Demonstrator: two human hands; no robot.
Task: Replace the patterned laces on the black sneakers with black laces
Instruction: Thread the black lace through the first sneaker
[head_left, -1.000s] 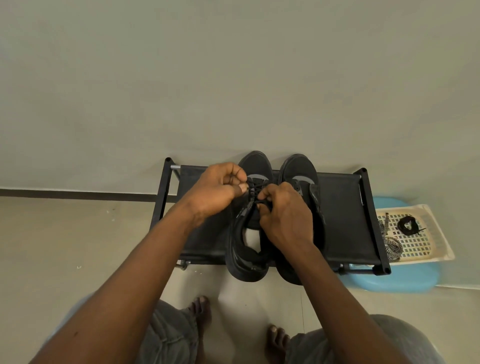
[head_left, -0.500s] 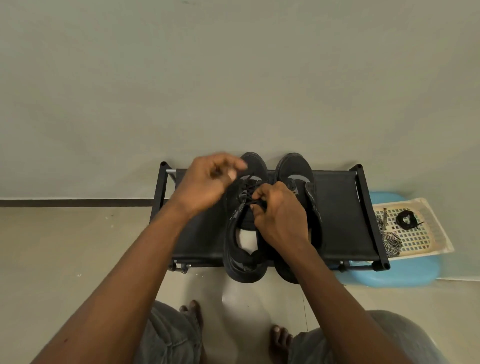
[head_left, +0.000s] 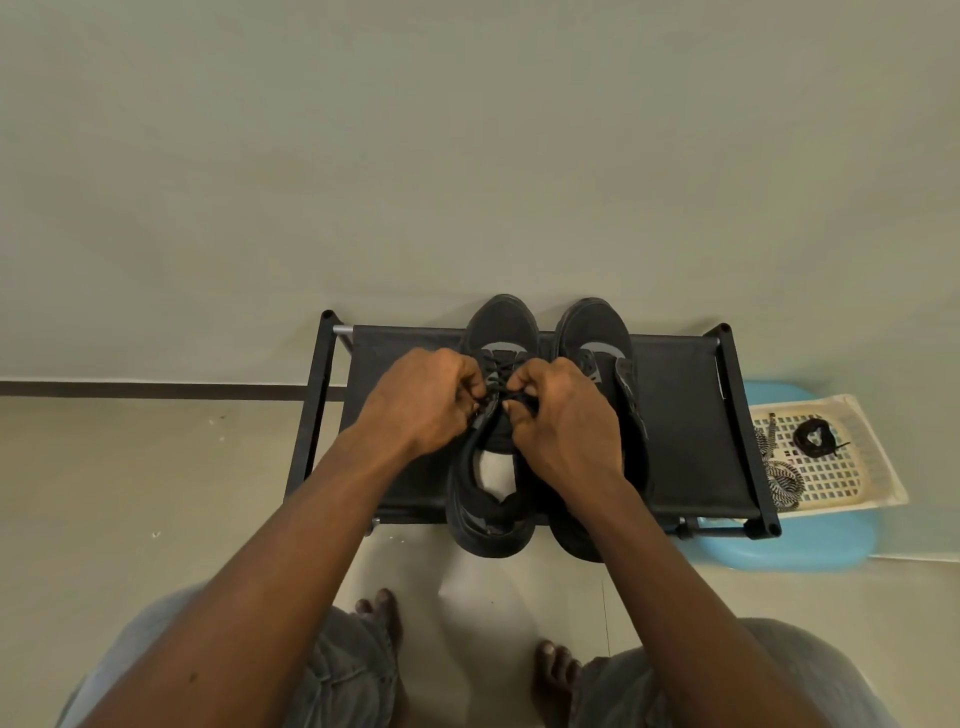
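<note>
Both sneakers are stood side by side across the middle of the shoe rack (head_left: 685, 415), toes toward its far edge and heels overhanging its near edge, so that the tongues are presented upward to the person. The first sneaker (head_left: 498, 322), nearer the left edge, is the one being worked on. A thin black lace (head_left: 497, 376) is seen crossed through its forward eyelets, while the collar behind gapes open over a pale insole.

The left hand (head_left: 421, 400) and right hand (head_left: 566, 421) are both curled tight, knuckles up, and a strand of the lace is pinched in the fingertips of each just over the tongue. The strands seem to be drawn to opposite sides, probably so that the crossing is snugged evenly before the next eyelets are threaded.

No lace can be made out on the second sneaker (head_left: 592, 322), whose tongue lies loose. The uppers look matte and soft, with a grey panel at each throat. The rack is a taut dark fabric sling between slim tubes.

Off its right edge, a cream perforated basket (head_left: 852, 415) is set on a smooth blue stool (head_left: 810, 551). The bundled patterned laces (head_left: 782, 480) and a coiled spare lace (head_left: 813, 439) are kept in it, within reach.
</note>
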